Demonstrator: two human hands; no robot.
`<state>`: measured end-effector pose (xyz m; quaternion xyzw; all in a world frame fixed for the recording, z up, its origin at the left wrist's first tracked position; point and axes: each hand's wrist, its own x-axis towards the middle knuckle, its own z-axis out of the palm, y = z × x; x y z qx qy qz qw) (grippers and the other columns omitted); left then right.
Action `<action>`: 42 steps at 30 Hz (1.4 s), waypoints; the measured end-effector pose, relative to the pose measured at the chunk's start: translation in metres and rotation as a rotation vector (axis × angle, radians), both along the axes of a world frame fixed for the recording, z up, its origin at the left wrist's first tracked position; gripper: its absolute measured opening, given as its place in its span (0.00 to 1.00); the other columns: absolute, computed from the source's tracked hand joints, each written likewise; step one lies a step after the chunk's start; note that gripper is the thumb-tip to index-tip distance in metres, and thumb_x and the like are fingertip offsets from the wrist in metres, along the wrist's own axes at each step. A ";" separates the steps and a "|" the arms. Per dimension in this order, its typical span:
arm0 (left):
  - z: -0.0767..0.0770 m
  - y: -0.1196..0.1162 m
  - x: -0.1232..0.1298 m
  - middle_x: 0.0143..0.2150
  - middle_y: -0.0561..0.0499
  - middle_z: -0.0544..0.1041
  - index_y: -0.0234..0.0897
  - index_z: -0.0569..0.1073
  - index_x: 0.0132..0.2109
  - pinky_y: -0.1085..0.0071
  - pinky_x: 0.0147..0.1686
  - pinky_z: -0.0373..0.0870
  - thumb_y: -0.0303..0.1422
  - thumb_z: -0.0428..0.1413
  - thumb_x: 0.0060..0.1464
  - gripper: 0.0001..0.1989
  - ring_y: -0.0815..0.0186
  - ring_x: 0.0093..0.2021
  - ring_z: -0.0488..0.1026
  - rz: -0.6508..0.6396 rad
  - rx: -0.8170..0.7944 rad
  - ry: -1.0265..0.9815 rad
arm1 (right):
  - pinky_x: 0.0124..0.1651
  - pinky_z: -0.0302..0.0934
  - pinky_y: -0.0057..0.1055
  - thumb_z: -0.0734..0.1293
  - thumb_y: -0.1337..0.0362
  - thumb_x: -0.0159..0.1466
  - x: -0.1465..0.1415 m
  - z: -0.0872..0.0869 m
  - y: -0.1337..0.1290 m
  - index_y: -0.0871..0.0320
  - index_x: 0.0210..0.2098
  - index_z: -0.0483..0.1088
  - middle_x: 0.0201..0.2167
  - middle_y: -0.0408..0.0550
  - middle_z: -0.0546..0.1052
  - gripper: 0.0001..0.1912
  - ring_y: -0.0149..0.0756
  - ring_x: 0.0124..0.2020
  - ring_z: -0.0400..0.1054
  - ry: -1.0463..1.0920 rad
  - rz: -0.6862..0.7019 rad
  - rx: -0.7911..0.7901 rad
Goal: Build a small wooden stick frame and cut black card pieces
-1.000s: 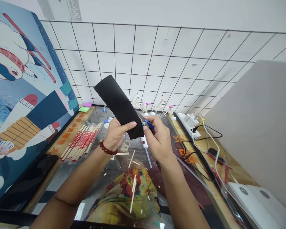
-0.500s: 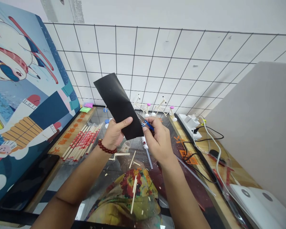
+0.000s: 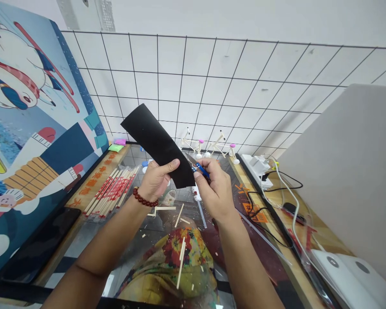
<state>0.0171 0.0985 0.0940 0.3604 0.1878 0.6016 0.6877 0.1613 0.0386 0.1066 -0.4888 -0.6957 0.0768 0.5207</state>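
Observation:
A black sheet (image 3: 154, 139), slightly curved, is raised above the glass tabletop. My left hand (image 3: 156, 180) pinches its lower part, thumb on top; the fingers behind are partly hidden. Blue-handled scissors (image 3: 202, 168) are in my right hand (image 3: 215, 189), whose fingers are closed around the handles. The blades lie at the sheet's right edge, near its lower end; how far apart they are is hard to make out. Below the hands, a hot glue gun's white and red nozzle part or similar tube (image 3: 197, 194) shows with a translucent stick (image 3: 202, 213).
Packs of wooden chopsticks (image 3: 114, 191) lie at left, beside a dark phone-like slab (image 3: 41, 244). Cut sticks (image 3: 181, 262) and chips litter the glass. Small stick models (image 3: 217, 143) stand at the back. A power strip (image 3: 260, 171) with cables is at right.
The black sheet's far end has tipped down and to the left, and the sheet looks more curved. Both hands keep nearly the same place and hold.

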 end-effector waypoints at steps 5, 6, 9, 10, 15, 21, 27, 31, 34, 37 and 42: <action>-0.003 0.000 0.004 0.36 0.50 0.82 0.37 0.79 0.42 0.66 0.45 0.73 0.27 0.71 0.38 0.21 0.63 0.38 0.78 -0.002 0.001 0.007 | 0.36 0.60 0.33 0.59 0.65 0.64 -0.001 -0.001 0.001 0.57 0.42 0.66 0.33 0.46 0.75 0.08 0.37 0.32 0.68 -0.015 -0.015 -0.014; -0.004 0.000 0.004 0.36 0.50 0.82 0.37 0.79 0.42 0.65 0.45 0.73 0.27 0.70 0.38 0.20 0.63 0.38 0.78 -0.004 0.001 0.009 | 0.36 0.60 0.33 0.60 0.65 0.64 -0.001 0.000 0.001 0.57 0.42 0.66 0.33 0.45 0.75 0.08 0.37 0.32 0.68 -0.015 -0.014 -0.009; -0.004 0.001 0.003 0.36 0.50 0.82 0.38 0.79 0.43 0.63 0.48 0.72 0.27 0.70 0.38 0.20 0.62 0.39 0.79 -0.001 0.008 0.011 | 0.36 0.60 0.33 0.60 0.65 0.64 0.000 0.001 0.001 0.57 0.42 0.66 0.32 0.45 0.74 0.08 0.36 0.32 0.68 -0.015 -0.012 0.000; -0.004 0.002 0.002 0.36 0.50 0.82 0.38 0.79 0.43 0.62 0.48 0.72 0.27 0.70 0.38 0.20 0.61 0.39 0.79 0.003 0.010 0.010 | 0.36 0.60 0.33 0.60 0.65 0.64 0.001 0.001 0.000 0.57 0.42 0.66 0.32 0.45 0.74 0.08 0.36 0.31 0.68 -0.011 -0.010 0.003; -0.001 0.000 0.001 0.37 0.49 0.82 0.37 0.79 0.40 0.62 0.49 0.71 0.27 0.71 0.38 0.18 0.61 0.40 0.79 0.010 0.015 0.015 | 0.36 0.60 0.33 0.60 0.65 0.64 -0.001 0.000 0.000 0.56 0.42 0.66 0.32 0.45 0.74 0.08 0.37 0.31 0.68 -0.003 -0.014 0.012; 0.000 -0.002 0.003 0.35 0.51 0.82 0.36 0.79 0.36 0.67 0.44 0.74 0.28 0.69 0.40 0.13 0.64 0.36 0.78 -0.003 0.009 -0.004 | 0.37 0.60 0.34 0.59 0.65 0.64 -0.005 -0.002 0.001 0.57 0.43 0.66 0.34 0.47 0.75 0.09 0.38 0.33 0.68 -0.057 -0.033 -0.013; 0.000 0.002 0.003 0.37 0.50 0.82 0.36 0.79 0.39 0.65 0.50 0.72 0.31 0.69 0.43 0.13 0.63 0.39 0.79 0.052 -0.031 -0.061 | 0.35 0.59 0.33 0.58 0.65 0.65 -0.007 -0.004 0.002 0.57 0.43 0.64 0.33 0.46 0.74 0.08 0.37 0.31 0.67 -0.036 -0.014 -0.041; 0.000 0.003 0.003 0.39 0.50 0.82 0.37 0.79 0.39 0.64 0.52 0.71 0.30 0.70 0.42 0.15 0.63 0.42 0.79 0.102 -0.011 -0.085 | 0.36 0.59 0.34 0.58 0.64 0.65 -0.008 -0.005 0.001 0.56 0.43 0.64 0.33 0.46 0.74 0.08 0.37 0.32 0.67 -0.018 -0.009 -0.035; -0.002 0.002 0.005 0.39 0.50 0.82 0.38 0.79 0.41 0.63 0.53 0.71 0.30 0.70 0.41 0.17 0.61 0.43 0.79 0.118 0.015 -0.080 | 0.36 0.58 0.34 0.58 0.64 0.65 -0.008 -0.005 0.001 0.56 0.43 0.64 0.33 0.47 0.74 0.08 0.37 0.32 0.67 -0.034 -0.022 -0.037; -0.004 0.001 0.007 0.38 0.49 0.82 0.38 0.79 0.42 0.61 0.53 0.71 0.31 0.70 0.40 0.19 0.60 0.44 0.79 0.098 0.005 -0.055 | 0.35 0.58 0.33 0.58 0.65 0.65 -0.008 -0.005 0.001 0.56 0.42 0.64 0.33 0.46 0.74 0.07 0.37 0.32 0.67 -0.030 -0.030 -0.033; -0.002 0.002 0.005 0.39 0.50 0.82 0.39 0.79 0.43 0.61 0.53 0.70 0.31 0.70 0.41 0.19 0.60 0.44 0.78 0.081 0.007 -0.053 | 0.36 0.59 0.33 0.58 0.65 0.65 -0.007 -0.004 -0.001 0.56 0.43 0.64 0.33 0.46 0.74 0.08 0.37 0.32 0.67 -0.010 -0.027 0.005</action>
